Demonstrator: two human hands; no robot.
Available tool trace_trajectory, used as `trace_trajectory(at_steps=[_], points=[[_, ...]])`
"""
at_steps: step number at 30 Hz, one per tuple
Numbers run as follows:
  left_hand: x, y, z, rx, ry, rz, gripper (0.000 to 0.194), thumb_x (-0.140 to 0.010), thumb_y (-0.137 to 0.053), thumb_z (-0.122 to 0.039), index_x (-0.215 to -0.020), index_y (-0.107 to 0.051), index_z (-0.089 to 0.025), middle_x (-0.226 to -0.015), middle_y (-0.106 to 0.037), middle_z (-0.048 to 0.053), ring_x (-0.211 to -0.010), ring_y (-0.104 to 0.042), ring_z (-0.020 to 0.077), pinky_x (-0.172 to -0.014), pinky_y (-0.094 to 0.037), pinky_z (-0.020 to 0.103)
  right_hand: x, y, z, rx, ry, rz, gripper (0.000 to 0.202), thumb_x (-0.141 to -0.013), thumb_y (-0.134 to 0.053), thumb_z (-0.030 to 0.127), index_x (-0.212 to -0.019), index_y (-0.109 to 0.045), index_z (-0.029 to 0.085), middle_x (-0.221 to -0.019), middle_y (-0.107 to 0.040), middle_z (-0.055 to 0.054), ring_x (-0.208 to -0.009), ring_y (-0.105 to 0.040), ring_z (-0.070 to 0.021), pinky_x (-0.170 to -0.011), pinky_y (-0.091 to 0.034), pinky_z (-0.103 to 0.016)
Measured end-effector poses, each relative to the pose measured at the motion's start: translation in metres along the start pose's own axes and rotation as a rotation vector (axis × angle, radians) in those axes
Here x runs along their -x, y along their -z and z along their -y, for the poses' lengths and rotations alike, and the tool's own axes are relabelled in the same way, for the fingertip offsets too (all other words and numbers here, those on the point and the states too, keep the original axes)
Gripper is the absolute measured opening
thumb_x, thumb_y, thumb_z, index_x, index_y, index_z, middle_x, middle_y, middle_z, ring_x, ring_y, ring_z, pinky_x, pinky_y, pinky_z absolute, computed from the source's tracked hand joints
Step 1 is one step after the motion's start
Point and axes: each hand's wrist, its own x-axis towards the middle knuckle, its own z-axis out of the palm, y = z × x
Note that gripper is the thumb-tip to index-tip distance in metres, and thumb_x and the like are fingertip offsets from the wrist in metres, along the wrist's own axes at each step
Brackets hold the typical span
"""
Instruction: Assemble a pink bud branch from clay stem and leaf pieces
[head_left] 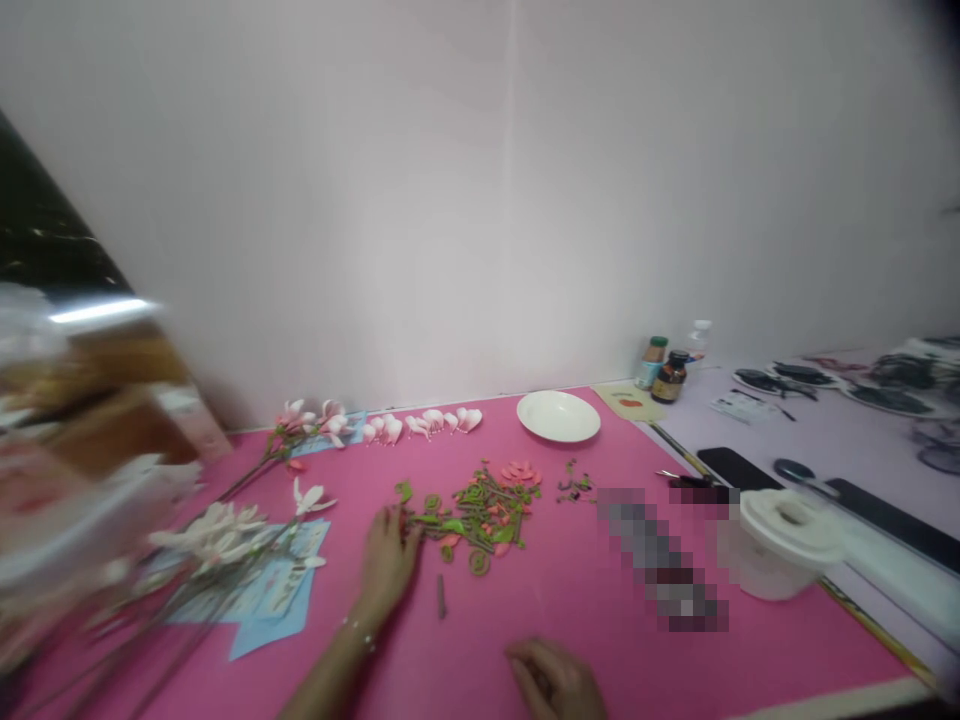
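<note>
My left hand rests on the pink table surface, its fingertips at the left edge of a pile of green, brown and pink pieces. Those fingertips are blurred, and whether they hold a piece is unclear. A single brown stick piece lies apart, below the pile. My right hand is low in the view, fingers curled together, and what they may hold is too small to name. Pink-white petals stand in a row behind the pile. A white plate sits behind and to the right.
Artificial flower stems lie over blue papers on the left. A lidded white tub, a pixelated object and dark-handled tools are right. Small bottles stand near the wall. Blurred boxes are far left.
</note>
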Motion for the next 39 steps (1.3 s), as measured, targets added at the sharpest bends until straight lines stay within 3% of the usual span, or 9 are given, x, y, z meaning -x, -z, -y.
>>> trace_trajectory(at_steps=[6, 11, 16, 21, 26, 28, 32, 36, 39], points=[[-0.022, -0.013, -0.009, -0.064, -0.012, 0.058, 0.054, -0.089, -0.035, -0.041, -0.134, -0.041, -0.011, -0.146, -0.033, 0.024, -0.137, -0.023, 0.0361, -0.105, -0.017, 0.057, 0.0, 0.005, 0.004, 0.03, -0.006, 0.062, 0.025, -0.089, -0.045, 0.03, -0.08, -0.066, 0.02, -0.07, -0.067, -0.003, -0.066, -0.062, -0.0139, -0.062, -0.045, -0.02], [-0.04, -0.024, -0.021, -0.041, -0.162, 0.154, 0.036, -0.089, -0.038, -0.03, -0.115, -0.06, -0.02, -0.139, -0.048, 0.014, -0.138, -0.021, 0.031, -0.107, -0.019, 0.052, 0.0, 0.003, -0.001, 0.058, 0.038, 0.082, 0.021, -0.087, -0.046, 0.023, -0.079, -0.066, 0.019, -0.068, -0.065, -0.002, -0.062, -0.061, -0.0128, -0.06, -0.043, -0.019], [-0.046, -0.034, -0.033, 0.016, -0.183, 0.165, 0.047, -0.091, -0.033, -0.036, -0.128, -0.05, -0.012, -0.141, -0.044, 0.018, -0.136, -0.028, 0.0273, -0.109, -0.024, 0.044, -0.001, 0.002, -0.003, 0.058, 0.059, 0.074, 0.023, -0.085, -0.045, 0.023, -0.078, -0.066, 0.019, -0.065, -0.065, -0.002, -0.058, -0.059, -0.0123, -0.056, -0.042, -0.019], [-0.018, -0.023, -0.029, 0.069, -0.183, 0.17, 0.054, -0.091, -0.031, -0.043, -0.136, -0.042, -0.015, -0.15, -0.031, 0.013, -0.139, -0.023, 0.0253, -0.111, -0.023, 0.043, 0.0, 0.006, 0.003, -0.028, -0.04, 0.081, 0.022, -0.084, -0.048, 0.026, -0.079, -0.069, 0.019, -0.067, -0.066, -0.003, -0.061, -0.06, -0.0134, -0.059, -0.043, -0.021], [0.044, -0.005, -0.017, -0.054, -0.131, 0.158, 0.066, -0.084, -0.043, -0.051, -0.141, -0.035, -0.019, -0.152, -0.025, 0.015, -0.14, -0.02, 0.0308, -0.11, -0.023, 0.05, -0.003, 0.013, 0.004, -0.317, -0.327, 0.065, 0.027, -0.085, -0.048, 0.033, -0.091, -0.067, 0.016, -0.066, -0.065, -0.004, -0.058, -0.06, -0.0148, -0.051, -0.046, -0.021], [0.066, -0.001, -0.02, -0.15, -0.16, 0.214, 0.073, -0.083, -0.044, -0.052, -0.144, -0.028, -0.016, -0.153, -0.021, 0.015, -0.14, -0.017, 0.0336, -0.109, -0.022, 0.053, -0.01, 0.021, 0.003, -0.337, -0.374, 0.02, 0.028, -0.086, -0.047, 0.032, -0.1, -0.065, 0.016, -0.078, -0.067, -0.006, -0.068, -0.064, -0.0165, -0.06, -0.051, -0.024], [0.083, -0.002, -0.039, -0.329, -0.104, 0.302, 0.08, -0.082, -0.043, -0.053, -0.143, -0.027, -0.004, -0.152, -0.019, 0.022, -0.139, -0.012, 0.038, -0.11, -0.014, 0.055, -0.035, 0.039, -0.004, 0.017, -0.248, -0.045, 0.038, -0.083, -0.047, 0.027, -0.117, -0.061, 0.015, -0.122, -0.059, -0.015, -0.117, -0.052, -0.0259, -0.103, -0.039, -0.044], [0.074, -0.009, -0.059, -0.357, -0.11, 0.329, 0.079, -0.085, -0.035, -0.054, -0.144, -0.023, -0.003, -0.152, -0.016, 0.019, -0.14, -0.01, 0.0361, -0.111, -0.012, 0.055, -0.057, 0.041, -0.008, 0.366, -0.331, 0.197, 0.064, -0.08, -0.045, 0.026, -0.139, -0.037, 0.002, -0.147, -0.03, -0.019, -0.138, -0.023, -0.0302, -0.113, -0.021, -0.05], [0.067, -0.016, -0.069, -0.331, -0.129, 0.333, 0.077, -0.086, -0.035, -0.053, -0.145, -0.021, -0.005, -0.152, -0.013, 0.018, -0.14, -0.009, 0.035, -0.111, -0.01, 0.056, -0.065, 0.034, -0.009, 0.465, -0.322, 0.352, 0.069, -0.081, -0.044, 0.027, -0.142, -0.028, 0.001, -0.15, -0.02, -0.017, -0.14, -0.016, -0.0293, -0.114, -0.017, -0.049]])
